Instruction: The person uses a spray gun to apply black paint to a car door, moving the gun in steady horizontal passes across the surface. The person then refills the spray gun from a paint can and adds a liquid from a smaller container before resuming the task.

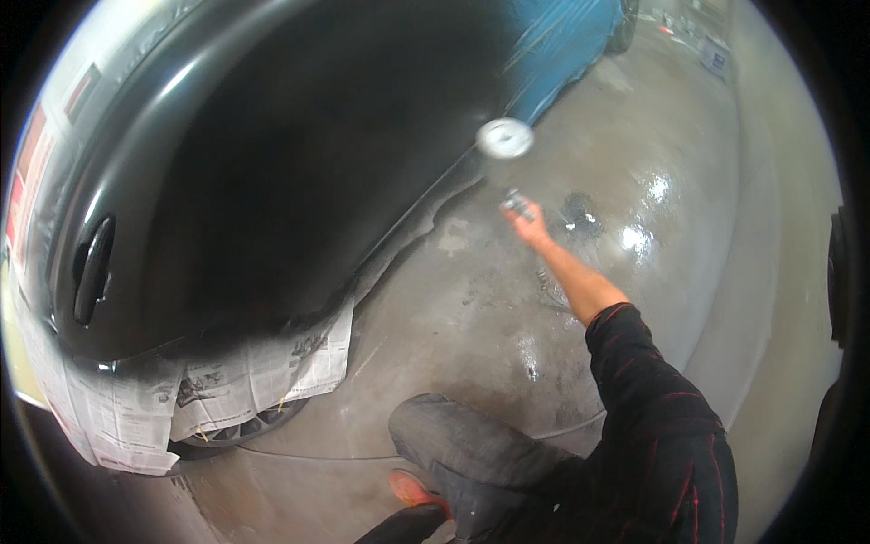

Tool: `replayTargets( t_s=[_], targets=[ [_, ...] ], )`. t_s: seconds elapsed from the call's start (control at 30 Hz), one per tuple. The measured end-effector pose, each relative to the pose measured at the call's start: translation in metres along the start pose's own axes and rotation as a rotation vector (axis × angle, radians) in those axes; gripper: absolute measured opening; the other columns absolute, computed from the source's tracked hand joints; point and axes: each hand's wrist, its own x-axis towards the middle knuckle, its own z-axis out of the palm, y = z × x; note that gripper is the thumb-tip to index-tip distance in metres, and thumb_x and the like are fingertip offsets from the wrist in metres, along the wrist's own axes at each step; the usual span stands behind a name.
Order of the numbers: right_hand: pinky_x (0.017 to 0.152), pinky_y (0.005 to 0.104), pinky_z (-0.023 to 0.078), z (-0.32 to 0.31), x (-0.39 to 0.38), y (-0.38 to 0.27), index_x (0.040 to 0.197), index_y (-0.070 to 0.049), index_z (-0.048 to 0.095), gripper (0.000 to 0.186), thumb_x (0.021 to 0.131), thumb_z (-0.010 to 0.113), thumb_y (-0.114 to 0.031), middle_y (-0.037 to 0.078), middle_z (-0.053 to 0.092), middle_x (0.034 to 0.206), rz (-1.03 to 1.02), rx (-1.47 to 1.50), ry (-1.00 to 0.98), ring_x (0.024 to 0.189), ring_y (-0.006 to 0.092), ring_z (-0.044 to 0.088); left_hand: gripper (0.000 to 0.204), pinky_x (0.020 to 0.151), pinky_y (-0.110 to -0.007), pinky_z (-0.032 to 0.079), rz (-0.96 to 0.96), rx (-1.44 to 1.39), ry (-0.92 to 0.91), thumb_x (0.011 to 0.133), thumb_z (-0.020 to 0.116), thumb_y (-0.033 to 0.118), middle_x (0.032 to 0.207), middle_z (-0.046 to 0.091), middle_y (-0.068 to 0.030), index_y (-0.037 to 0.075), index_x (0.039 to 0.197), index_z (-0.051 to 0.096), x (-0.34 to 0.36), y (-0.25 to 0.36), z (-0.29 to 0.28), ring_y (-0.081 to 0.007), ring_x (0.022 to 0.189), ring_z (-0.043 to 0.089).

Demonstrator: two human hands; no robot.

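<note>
My right hand (529, 223) is closed round the handle of a spray gun, on the floor side of a car door. A round white paint cup (505, 139) tops the gun, and its metal body (517, 203) shows at my fingers, slightly blurred. The glossy black car door (272, 163) fills the upper left, with its black door handle (93, 270) at the far left. The cup overlaps the door's lower edge in the picture; whether paint leaves the nozzle I cannot make out. My left hand is out of sight.
Newspaper sheets (263, 376) mask the car beside the door, above a partly covered wheel (263, 424). Blue plastic film (562, 45) covers the car farther off. The grey floor (435, 299) has shiny wet patches. A white box (714, 57) stands at the far right by a pale wall (793, 181).
</note>
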Motion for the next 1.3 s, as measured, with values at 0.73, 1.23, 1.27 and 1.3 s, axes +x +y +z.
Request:
replayTargets(
  t_s=[0.73,1.23,1.27,1.3],
  targets=[
    [0.049,0.0279,0.042,-0.096,0.102,-0.193,0.105,-0.017,0.060,0.023,0.105,0.067,-0.038,-0.002,0.061,0.082,0.334,0.535,-0.145,0.056,0.0105,0.049,0.023,0.051,-0.028,0.035,-0.366,-0.566,0.319,0.110,0.054,0.034,0.068,0.046,0.0021,0.013,0.103,0.061,0.031,0.055,0.108,-0.0101,0.048,0.032],
    [0.076,0.0453,0.054,0.106,-0.178,-0.086,0.108,-0.009,0.060,0.026,0.084,0.070,-0.010,0.018,0.065,0.091,-0.267,-0.242,-0.373,0.086,0.0437,0.066,0.040,0.050,-0.027,0.034,-0.342,-0.909,0.123,0.112,0.054,0.042,0.053,0.029,0.0040,0.007,0.109,0.072,0.003,0.047,0.127,-0.0101,0.048,0.029],
    [0.075,0.0471,0.054,0.123,-0.197,-0.084,0.110,-0.010,0.060,0.029,0.083,0.071,-0.011,0.019,0.067,0.093,-0.253,-0.238,-0.414,0.087,0.0459,0.067,0.039,0.050,-0.027,0.034,-0.349,-0.901,0.111,0.112,0.054,0.042,0.053,0.029,0.0039,0.007,0.109,0.072,0.008,0.045,0.132,-0.0103,0.048,0.029],
    [0.076,0.0494,0.054,0.139,-0.220,-0.093,0.112,-0.011,0.059,0.032,0.082,0.071,-0.013,0.019,0.068,0.096,-0.212,-0.260,-0.488,0.090,0.0466,0.067,0.038,0.050,-0.028,0.035,-0.356,-0.910,0.088,0.111,0.054,0.042,0.052,0.028,0.0034,0.008,0.109,0.071,0.007,0.044,0.132,-0.0109,0.048,0.029]
  ],
)
